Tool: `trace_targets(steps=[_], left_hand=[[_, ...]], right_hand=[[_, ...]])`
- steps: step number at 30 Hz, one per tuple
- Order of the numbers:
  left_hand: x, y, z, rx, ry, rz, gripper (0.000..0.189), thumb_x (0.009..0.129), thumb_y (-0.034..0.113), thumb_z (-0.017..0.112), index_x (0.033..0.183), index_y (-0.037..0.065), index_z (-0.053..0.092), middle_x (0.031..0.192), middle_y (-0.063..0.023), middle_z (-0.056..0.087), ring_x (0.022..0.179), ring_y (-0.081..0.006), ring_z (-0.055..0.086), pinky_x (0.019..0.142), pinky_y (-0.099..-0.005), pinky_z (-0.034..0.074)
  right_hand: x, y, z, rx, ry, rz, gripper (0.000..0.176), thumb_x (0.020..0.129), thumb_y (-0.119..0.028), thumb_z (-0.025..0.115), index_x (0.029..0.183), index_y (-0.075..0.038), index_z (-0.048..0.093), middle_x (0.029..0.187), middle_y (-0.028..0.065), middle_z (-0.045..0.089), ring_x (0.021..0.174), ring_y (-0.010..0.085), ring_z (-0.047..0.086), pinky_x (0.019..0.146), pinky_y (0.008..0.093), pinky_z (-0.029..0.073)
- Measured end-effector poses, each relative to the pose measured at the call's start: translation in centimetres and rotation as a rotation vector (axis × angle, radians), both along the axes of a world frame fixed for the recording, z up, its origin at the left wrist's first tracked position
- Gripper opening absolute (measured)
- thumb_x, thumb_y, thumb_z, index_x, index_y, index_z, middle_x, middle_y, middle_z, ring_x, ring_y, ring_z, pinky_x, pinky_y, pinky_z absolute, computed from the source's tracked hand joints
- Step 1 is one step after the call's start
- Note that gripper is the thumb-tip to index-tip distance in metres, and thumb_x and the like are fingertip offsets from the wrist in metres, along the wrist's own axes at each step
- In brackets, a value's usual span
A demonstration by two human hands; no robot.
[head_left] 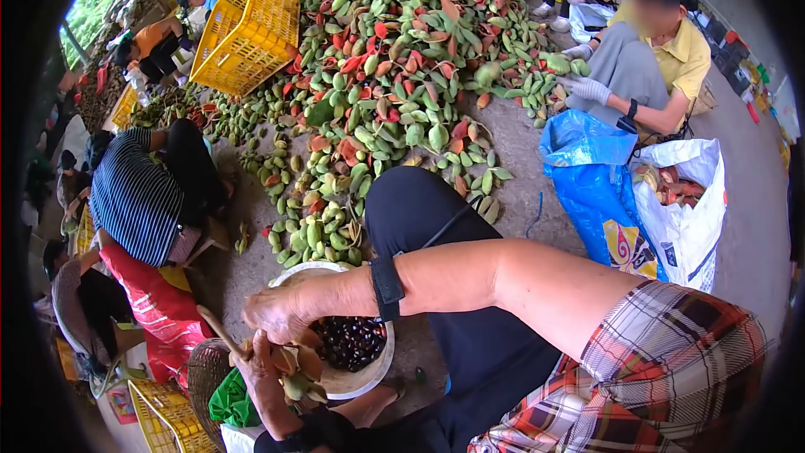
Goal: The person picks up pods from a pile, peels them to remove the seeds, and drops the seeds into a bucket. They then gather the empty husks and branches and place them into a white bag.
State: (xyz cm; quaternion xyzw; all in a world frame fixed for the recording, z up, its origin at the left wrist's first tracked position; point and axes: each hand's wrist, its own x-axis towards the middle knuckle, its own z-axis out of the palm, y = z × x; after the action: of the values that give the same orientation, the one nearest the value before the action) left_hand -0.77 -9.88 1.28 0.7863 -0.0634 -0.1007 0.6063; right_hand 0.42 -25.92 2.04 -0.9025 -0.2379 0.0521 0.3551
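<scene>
My right hand (281, 312), with a black wrist strap and a plaid sleeve behind it, reaches across from the right and curls over a split brownish pod (295, 365). Just below it, my left hand (262, 362) comes up from the bottom and grips a wooden handle (216, 329) that sticks out to the upper left. Both hands meet over the rim of a white bowl (369, 373) holding dark shiny seeds (348, 340). My knee in black trousers (419, 210) rises behind the bowl.
A big heap of green and red pods (394, 67) covers the concrete floor. A yellow crate (247, 29) lies tipped at the upper left. A person in yellow (662, 50) sits behind blue and white sacks (637, 201). A person in stripes (138, 197) crouches to the left.
</scene>
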Motion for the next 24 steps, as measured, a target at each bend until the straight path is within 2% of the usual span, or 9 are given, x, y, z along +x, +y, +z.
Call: trace_targets(steps=[5, 6, 8, 9, 12, 14, 18, 21, 24], left_hand=[[1.2, 0.8, -0.9, 0.057, 0.036, -0.071, 0.023, 0.087, 0.020, 0.063, 0.099, 0.000, 0.064, 0.064, 0.0061, 0.050, 0.053, -0.0008, 0.039, 0.046, -0.0172, 0.027], [1.3, 0.5, -0.4, 0.008, -0.003, -0.079, 0.025, 0.087, 0.021, 0.064, 0.103, 0.002, 0.066, 0.059, 0.0062, 0.047, 0.048, -0.0015, 0.036, 0.043, -0.0182, 0.025], [1.2, 0.1, 0.6, 0.000, -0.001, 0.068, 0.033, 0.087, 0.026, 0.062, 0.060, 0.011, 0.052, 0.049, 0.0039, 0.043, 0.039, -0.0034, 0.033, 0.036, -0.0213, 0.019], [1.7, 0.9, 0.6, -0.056, 0.001, 0.027, 0.022, 0.087, 0.024, 0.063, 0.084, 0.003, 0.068, 0.052, 0.0047, 0.045, 0.040, -0.0035, 0.034, 0.036, -0.0210, 0.022], [1.9, 1.7, 1.1, -0.024, -0.122, 0.008, 0.036, 0.089, 0.031, 0.060, 0.059, 0.012, 0.050, 0.048, 0.0041, 0.042, 0.037, -0.0038, 0.030, 0.035, -0.0207, 0.019], [2.1, 2.0, 1.0, -0.028, -0.126, 0.008, 0.034, 0.088, 0.030, 0.061, 0.061, 0.011, 0.054, 0.050, 0.0042, 0.045, 0.039, -0.0033, 0.032, 0.036, -0.0197, 0.020], [1.7, 2.7, 2.5, -0.085, -0.079, 0.126, 0.023, 0.086, 0.023, 0.063, 0.093, 0.002, 0.070, 0.058, 0.0040, 0.052, 0.042, -0.0007, 0.036, 0.037, -0.0180, 0.023], [1.2, 3.0, 3.7, -0.184, 0.007, -0.039, 0.026, 0.087, 0.021, 0.060, 0.098, -0.001, 0.067, 0.062, 0.0006, 0.057, 0.043, -0.0024, 0.040, 0.037, -0.0179, 0.026], [0.7, 2.6, 2.8, -0.394, 0.002, 0.157, 0.022, 0.088, 0.020, 0.057, 0.088, 0.000, 0.064, 0.063, -0.0032, 0.059, 0.044, -0.0058, 0.044, 0.038, -0.0182, 0.028]], right_hand=[[0.8, 1.3, -9.0, -0.029, -0.275, -0.076, 0.045, 0.079, -0.018, 0.057, 0.117, 0.001, 0.042, 0.125, 0.0247, 0.045, 0.125, 0.0444, 0.036, 0.098, 0.0594, 0.030], [1.6, 2.2, -11.9, 0.086, -0.462, -0.162, 0.038, 0.076, -0.015, 0.059, 0.109, 0.001, 0.050, 0.116, 0.0247, 0.051, 0.120, 0.0427, 0.043, 0.098, 0.0551, 0.034], [0.6, 1.8, -6.7, 0.027, 0.009, -0.168, 0.032, 0.073, -0.013, 0.060, 0.101, 0.000, 0.056, 0.108, 0.0239, 0.057, 0.113, 0.0379, 0.051, 0.095, 0.0489, 0.039], [1.0, 2.3, -7.1, 0.029, 0.011, -0.150, 0.032, 0.073, -0.013, 0.060, 0.101, 0.000, 0.056, 0.108, 0.0239, 0.057, 0.113, 0.0379, 0.051, 0.095, 0.0489, 0.039], [1.1, 2.9, -7.5, 0.072, 0.031, -0.462, 0.019, 0.071, -0.013, 0.062, 0.086, -0.001, 0.062, 0.087, 0.0214, 0.064, 0.085, 0.0353, 0.064, 0.076, 0.0428, 0.050], [-1.0, 1.1, -3.3, 0.092, 0.258, -0.401, 0.026, 0.074, -0.019, 0.058, 0.094, -0.004, 0.062, 0.101, 0.0174, 0.063, 0.098, 0.0342, 0.058, 0.084, 0.0458, 0.043], [-0.7, 0.6, -2.5, -0.086, 0.119, -0.378, 0.021, 0.072, -0.017, 0.061, 0.089, -0.005, 0.064, 0.095, 0.0195, 0.065, 0.092, 0.0351, 0.063, 0.077, 0.0452, 0.048], [0.1, 0.2, -1.9, 0.354, -0.216, -0.385, 0.022, 0.069, -0.014, 0.061, 0.086, -0.003, 0.068, 0.073, 0.0198, 0.064, 0.076, 0.0342, 0.065, 0.069, 0.0420, 0.050], [0.3, -0.3, -2.2, 0.626, 0.089, 0.016, 0.027, 0.078, -0.007, 0.052, 0.099, -0.005, 0.069, 0.075, 0.0103, 0.068, 0.069, 0.0160, 0.063, 0.064, 0.0309, 0.048]])
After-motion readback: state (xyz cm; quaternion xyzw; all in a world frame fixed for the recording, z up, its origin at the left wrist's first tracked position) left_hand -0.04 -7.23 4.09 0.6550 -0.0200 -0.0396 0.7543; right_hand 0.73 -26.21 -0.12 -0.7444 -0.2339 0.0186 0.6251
